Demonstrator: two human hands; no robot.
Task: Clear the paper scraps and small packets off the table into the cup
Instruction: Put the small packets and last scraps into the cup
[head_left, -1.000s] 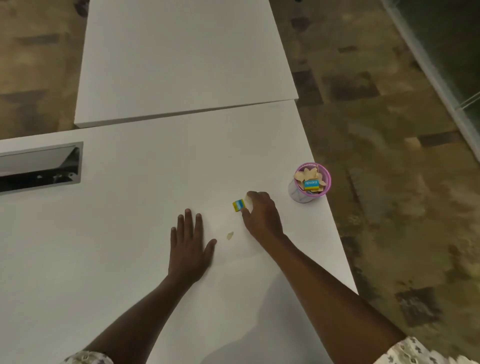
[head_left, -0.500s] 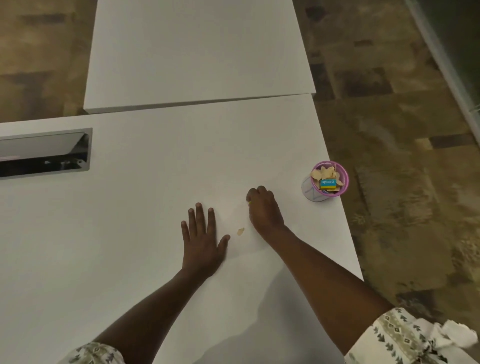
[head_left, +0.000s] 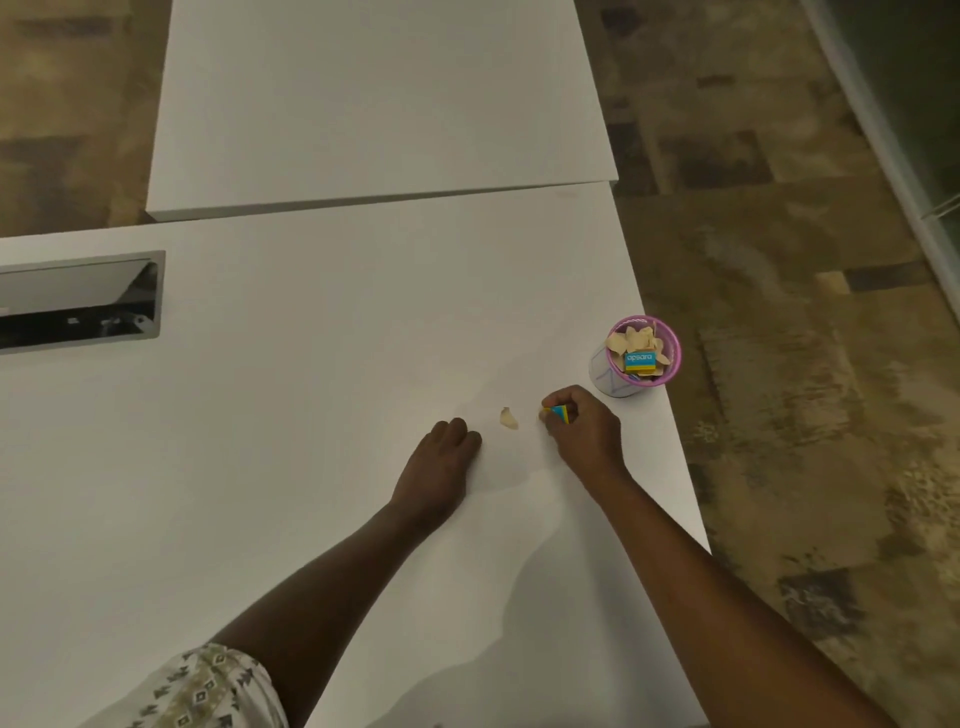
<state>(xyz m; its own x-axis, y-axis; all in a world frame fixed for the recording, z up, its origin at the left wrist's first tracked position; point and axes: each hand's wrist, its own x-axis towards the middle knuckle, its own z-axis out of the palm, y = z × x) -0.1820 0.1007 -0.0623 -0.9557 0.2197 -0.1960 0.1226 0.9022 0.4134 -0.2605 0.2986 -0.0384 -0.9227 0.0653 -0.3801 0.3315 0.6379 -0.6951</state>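
Observation:
A pink-rimmed cup (head_left: 670, 340) stands near the right edge of the white table (head_left: 311, 364). It holds tan paper scraps and a blue and yellow packet. My right hand (head_left: 584, 428) is just left of and below the cup, with its fingers closed on a small blue and yellow packet (head_left: 560, 413). One tan paper scrap (head_left: 508, 418) lies on the table between my hands. My left hand (head_left: 441, 467) rests on the table with its fingers curled under, holding nothing that I can see.
The table's right edge runs close past the cup, with patterned floor (head_left: 805, 364) beyond. A metal-framed cable slot (head_left: 78, 301) is sunk in the table at the left. A second white table (head_left: 374, 104) adjoins at the back.
My right hand has picked up the small packet and moved toward the cup. My left hand's fingers went from spread flat to curled.

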